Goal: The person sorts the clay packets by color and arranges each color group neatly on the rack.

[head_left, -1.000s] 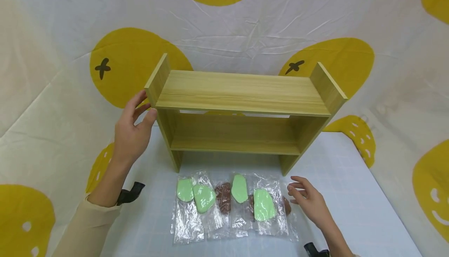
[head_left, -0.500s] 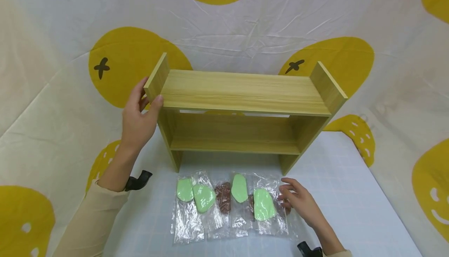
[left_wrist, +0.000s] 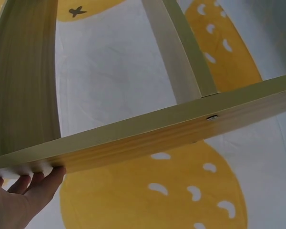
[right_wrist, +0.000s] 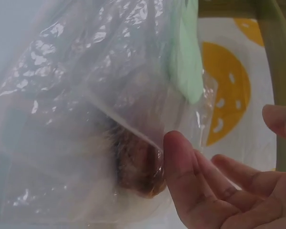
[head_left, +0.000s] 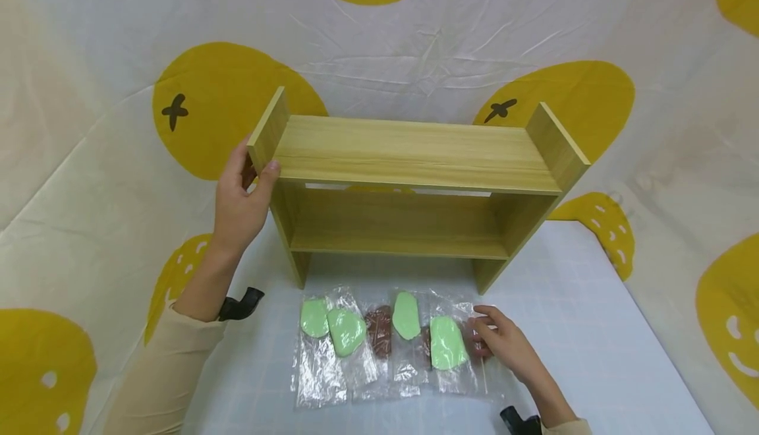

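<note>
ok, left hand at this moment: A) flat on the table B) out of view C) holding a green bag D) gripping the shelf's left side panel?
D: the left hand holds the front edge of the wooden shelf at its left side panel, thumb on the front and fingers behind, while the right hand touches the rightmost clear packet on the table.

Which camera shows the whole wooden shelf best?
The head camera. It shows the whole wooden shelf, both side boards and both levels, with the left hand gripping its left side board. The left wrist camera sees only a close slice of its boards from below. The right wrist camera catches just a green-brown strip at the top right.
</note>
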### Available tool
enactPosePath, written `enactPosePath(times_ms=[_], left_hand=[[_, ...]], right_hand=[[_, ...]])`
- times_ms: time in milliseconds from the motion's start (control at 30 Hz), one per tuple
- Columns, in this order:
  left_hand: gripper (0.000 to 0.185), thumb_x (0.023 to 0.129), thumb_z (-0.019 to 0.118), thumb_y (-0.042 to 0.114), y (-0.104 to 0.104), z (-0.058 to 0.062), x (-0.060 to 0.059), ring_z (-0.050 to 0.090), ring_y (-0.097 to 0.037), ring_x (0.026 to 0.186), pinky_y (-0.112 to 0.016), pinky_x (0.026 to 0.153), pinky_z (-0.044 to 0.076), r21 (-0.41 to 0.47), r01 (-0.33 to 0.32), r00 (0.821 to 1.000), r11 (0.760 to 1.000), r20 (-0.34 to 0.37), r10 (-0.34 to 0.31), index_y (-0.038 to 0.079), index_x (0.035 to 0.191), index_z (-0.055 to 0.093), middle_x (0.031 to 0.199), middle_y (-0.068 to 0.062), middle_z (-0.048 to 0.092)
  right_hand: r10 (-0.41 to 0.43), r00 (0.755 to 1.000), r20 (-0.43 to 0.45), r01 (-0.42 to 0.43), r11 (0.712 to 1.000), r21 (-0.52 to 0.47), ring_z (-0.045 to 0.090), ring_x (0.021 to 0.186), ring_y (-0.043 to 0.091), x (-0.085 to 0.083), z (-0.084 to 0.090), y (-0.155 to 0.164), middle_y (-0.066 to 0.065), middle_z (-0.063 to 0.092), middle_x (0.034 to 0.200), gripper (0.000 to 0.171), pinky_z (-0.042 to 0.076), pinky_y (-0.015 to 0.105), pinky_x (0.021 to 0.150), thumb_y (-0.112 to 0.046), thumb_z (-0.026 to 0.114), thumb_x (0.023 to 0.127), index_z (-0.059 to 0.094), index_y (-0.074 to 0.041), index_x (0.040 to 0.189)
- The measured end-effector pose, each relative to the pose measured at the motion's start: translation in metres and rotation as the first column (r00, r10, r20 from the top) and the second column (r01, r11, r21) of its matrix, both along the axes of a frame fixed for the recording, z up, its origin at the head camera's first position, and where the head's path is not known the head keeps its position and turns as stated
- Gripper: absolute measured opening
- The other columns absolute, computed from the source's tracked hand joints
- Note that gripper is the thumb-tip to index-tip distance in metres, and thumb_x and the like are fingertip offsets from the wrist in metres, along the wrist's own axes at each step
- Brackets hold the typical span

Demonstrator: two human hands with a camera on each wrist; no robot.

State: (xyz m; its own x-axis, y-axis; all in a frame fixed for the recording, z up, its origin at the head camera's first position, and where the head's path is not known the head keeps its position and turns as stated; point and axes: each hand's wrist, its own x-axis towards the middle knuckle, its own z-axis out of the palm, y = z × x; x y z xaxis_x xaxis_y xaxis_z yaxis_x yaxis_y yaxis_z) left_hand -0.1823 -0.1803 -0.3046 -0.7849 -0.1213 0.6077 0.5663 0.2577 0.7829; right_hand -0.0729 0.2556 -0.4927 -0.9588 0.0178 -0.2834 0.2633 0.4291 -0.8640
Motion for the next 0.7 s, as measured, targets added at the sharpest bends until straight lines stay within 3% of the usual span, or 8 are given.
enactPosePath(times_ms=[367,567,700], left_hand=[[0.047,0.1,0.06,0.011,0.0008,-0.0037,-0.0055,0.055,-0.021,0.115,-0.032,0.096,0.046,0.029,0.017,0.999,0.999,-0.031,-0.016,0.01,0.146,0.051,0.134,-0.011,0.056],[0.048,0.099,0.061,0.007,0.0008,-0.0056,-0.006,0.054,-0.021,0.116,-0.032,0.099,0.043,0.041,0.025,0.999,0.999,-0.04,-0.024,0.007,0.146,0.05,0.134,-0.012,0.056],[0.049,0.099,0.061,0.008,0.0,-0.0063,-0.0053,0.054,-0.022,0.117,-0.033,0.098,0.044,0.048,0.025,0.999,0.999,-0.03,-0.024,0.009,0.146,0.049,0.135,-0.012,0.055]], right_hand=[[-0.044,0.998,0.038,0.045,0.999,-0.026,0.067,0.083,0.028,0.0011,-0.0023,0.0079,0.022,0.062,0.112,0.051,0.059,0.041,0.07,-0.024,0.062,0.101,0.048,0.007,0.138],[-0.012,0.999,0.037,0.012,1.0,-0.004,0.061,0.077,0.025,0.0,-0.0015,0.0073,0.016,0.063,0.1,0.052,0.056,0.039,0.066,-0.025,0.063,0.1,0.048,0.007,0.139],[-0.021,0.998,0.067,0.024,0.999,-0.047,0.06,0.077,0.026,-0.0025,-0.0005,0.0053,0.014,0.063,0.091,0.051,0.055,0.039,0.067,-0.025,0.062,0.101,0.048,0.006,0.139]])
